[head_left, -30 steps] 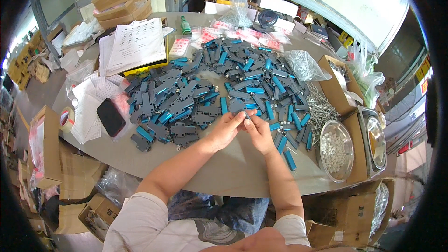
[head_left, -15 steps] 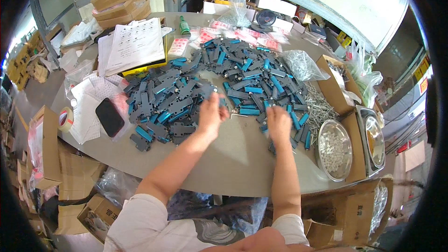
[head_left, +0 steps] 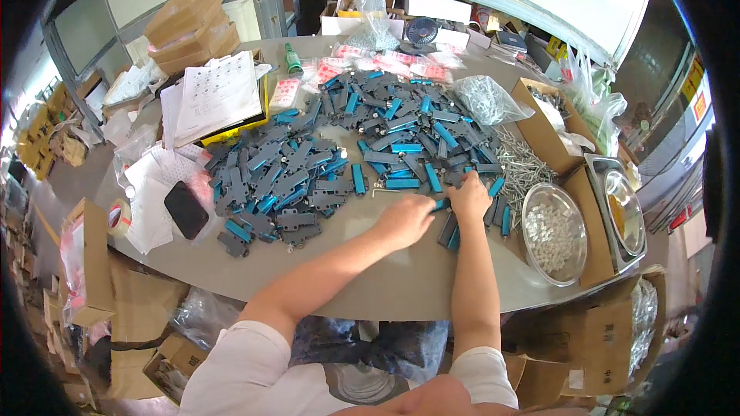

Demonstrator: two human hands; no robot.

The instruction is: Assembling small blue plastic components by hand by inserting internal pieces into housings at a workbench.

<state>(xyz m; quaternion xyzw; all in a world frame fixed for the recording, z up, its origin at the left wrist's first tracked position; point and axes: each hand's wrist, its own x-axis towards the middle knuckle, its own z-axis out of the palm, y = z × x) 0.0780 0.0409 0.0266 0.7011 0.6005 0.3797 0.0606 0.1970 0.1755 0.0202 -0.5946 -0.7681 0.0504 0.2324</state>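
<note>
A wide heap of grey brackets (head_left: 287,179) and blue bars (head_left: 406,132) covers the middle of the grey table (head_left: 385,277). My left hand (head_left: 405,220) is curled at the heap's near edge, its fingertips closed on a short blue bar (head_left: 441,204). My right hand (head_left: 469,199) lies palm down right beside it, with its thumb by the same bar and its fingers on the parts behind. Whether the right hand grips anything is hidden. A small hex key (head_left: 382,192) lies just left of my hands.
A round metal dish (head_left: 552,233) of small white pieces stands at my right, with loose screws (head_left: 521,163) and a bag of screws (head_left: 486,100) behind it. Open cardboard boxes (head_left: 541,125) and a metal scale pan (head_left: 624,212) stand further right. A black phone (head_left: 186,209), tape roll (head_left: 119,218) and papers (head_left: 217,96) are at left.
Half a second ago my hands were apart, the left one on the grey heap. The left hand has since moved right and meets the right hand, which stayed put.
</note>
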